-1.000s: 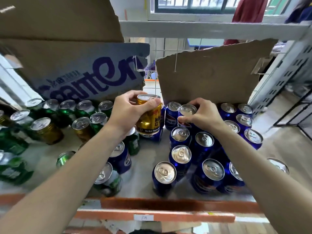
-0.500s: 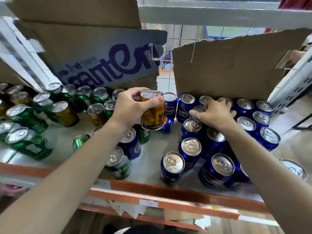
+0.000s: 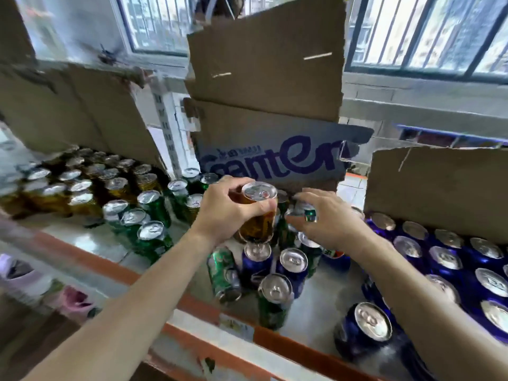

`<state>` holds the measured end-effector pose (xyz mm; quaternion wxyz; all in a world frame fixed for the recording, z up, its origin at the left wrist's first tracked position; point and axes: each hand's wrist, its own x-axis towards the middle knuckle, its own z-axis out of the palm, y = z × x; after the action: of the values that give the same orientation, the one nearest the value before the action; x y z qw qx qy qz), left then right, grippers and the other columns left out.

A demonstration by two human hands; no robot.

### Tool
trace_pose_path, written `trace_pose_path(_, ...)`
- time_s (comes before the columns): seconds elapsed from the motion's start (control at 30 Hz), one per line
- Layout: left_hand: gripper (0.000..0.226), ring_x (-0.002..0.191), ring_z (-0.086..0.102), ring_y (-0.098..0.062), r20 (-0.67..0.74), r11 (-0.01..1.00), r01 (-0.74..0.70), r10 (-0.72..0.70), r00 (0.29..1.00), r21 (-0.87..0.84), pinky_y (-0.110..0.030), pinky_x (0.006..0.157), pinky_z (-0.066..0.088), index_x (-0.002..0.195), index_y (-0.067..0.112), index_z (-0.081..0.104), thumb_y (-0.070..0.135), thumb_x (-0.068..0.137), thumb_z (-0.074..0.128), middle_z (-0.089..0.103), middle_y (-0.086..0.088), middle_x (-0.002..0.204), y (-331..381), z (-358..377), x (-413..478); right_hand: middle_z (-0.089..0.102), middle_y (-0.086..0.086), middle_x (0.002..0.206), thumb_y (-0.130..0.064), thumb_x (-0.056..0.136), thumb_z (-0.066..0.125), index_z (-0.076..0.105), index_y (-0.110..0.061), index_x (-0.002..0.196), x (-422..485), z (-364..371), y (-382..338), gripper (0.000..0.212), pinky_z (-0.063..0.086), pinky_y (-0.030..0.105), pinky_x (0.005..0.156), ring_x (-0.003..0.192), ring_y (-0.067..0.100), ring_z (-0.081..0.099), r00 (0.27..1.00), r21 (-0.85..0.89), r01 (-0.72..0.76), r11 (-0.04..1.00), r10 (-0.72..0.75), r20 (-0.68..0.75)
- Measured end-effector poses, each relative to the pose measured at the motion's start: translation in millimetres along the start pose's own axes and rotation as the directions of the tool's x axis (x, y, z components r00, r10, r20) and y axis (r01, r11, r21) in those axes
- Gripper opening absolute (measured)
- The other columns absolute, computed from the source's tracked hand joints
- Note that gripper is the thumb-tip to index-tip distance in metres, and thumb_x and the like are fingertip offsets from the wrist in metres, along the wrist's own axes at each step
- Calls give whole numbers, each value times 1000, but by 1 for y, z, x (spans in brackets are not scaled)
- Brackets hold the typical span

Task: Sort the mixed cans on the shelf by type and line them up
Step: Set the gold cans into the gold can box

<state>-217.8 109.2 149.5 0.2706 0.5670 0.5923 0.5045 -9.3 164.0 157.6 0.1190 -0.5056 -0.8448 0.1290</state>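
Mid-frame, my left hand (image 3: 228,213) grasps a gold can (image 3: 258,224); my right hand (image 3: 332,218) clutches a green can (image 3: 308,213).

Back: we see a printed cardboard sheet (image 3: 275,160), a plain cardboard sheet (image 3: 439,188) right of it.
Above: we see barred windows (image 3: 426,31).

Stockroom: shelf (image 3: 82,254), cans (image 3: 373,321), torn cartons (image 3: 264,50)

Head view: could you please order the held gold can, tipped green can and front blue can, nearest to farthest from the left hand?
1. Held gold can: gripped in the left hand.
2. Tipped green can: lying just below, towards the front.
3. Front blue can: far right, front.
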Motion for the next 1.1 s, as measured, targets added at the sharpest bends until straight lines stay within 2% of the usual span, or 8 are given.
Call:
trace_pose_path(0.1,58,96,68,-7,-69,999,16,-14,998,31,-32,88,57,100,32,76,63,52,88,72,6,105,-20,-63,-11,35,-4,157,-50,92,57,42,-30,146,14,17,-65,60,25,46,118,144,22,28,996,-12,90,996,-90,-1)
trace_pose_path(0.27,58,98,67,-9,-169,991,43,-22,985,125,-28,84,57,101,31,76,63,54,88,70,6,105,-56,-175,-34,36,-3,156,-46,92,59,41,-27,147,38,56,-176,61,23,44,119,145,19,27,978,72,210,975,-211,7)
trace_pose_path(0.43,39,96,66,-3,-272,988,105,-69,960,117,-13,76,53,101,31,73,40,67,90,69,12,102,-92,-281,-66,35,-5,157,-48,94,57,38,-28,150,52,106,-268,62,21,37,117,144,17,28,969,136,244,960,-247,5)
trace_pose_path(0.57,53,102,65,-10,-346,982,172,-136,928,74,-28,81,59,108,22,73,45,63,90,66,3,112,-124,-342,-88,36,-6,156,-44,94,59,39,-28,149,58,138,-325,61,21,32,116,143,15,29,965,171,257,951,-263,13)
trace_pose_path(0.67,73,102,66,-12,-384,977,208,-173,907,52,-32,83,60,115,17,72,56,54,85,66,-1,114,-147,-373,-96,37,-7,155,-45,93,59,41,-27,148,62,158,-355,60,20,30,115,142,14,30,957,181,282,942,-290,18)
trace_pose_path(0.83,75,101,66,-6,-406,965,257,-213,889,57,-29,84,59,117,21,69,62,54,81,67,3,114,-185,-397,-102,32,-5,158,-46,95,57,38,-26,149,72,180,-383,61,17,33,117,144,15,25,950,185,293,938,-308,58)
trace_pose_path(1.0,59,103,63,-6,-433,949,308,-251,866,66,-31,86,57,119,19,67,40,69,89,67,4,114,-214,-407,-90,31,-8,158,-45,95,57,36,-29,150,89,195,-394,61,18,36,118,144,14,24,944,242,300,923,-324,65)
trace_pose_path(1.1,59,106,62,-8,-431,942,330,-273,860,63,-34,90,57,120,20,66,41,69,88,66,4,115,-229,-417,-74,30,-11,157,-46,95,57,37,-30,150,106,208,-396,61,19,39,119,145,15,24,937,268,307,913,-339,80)
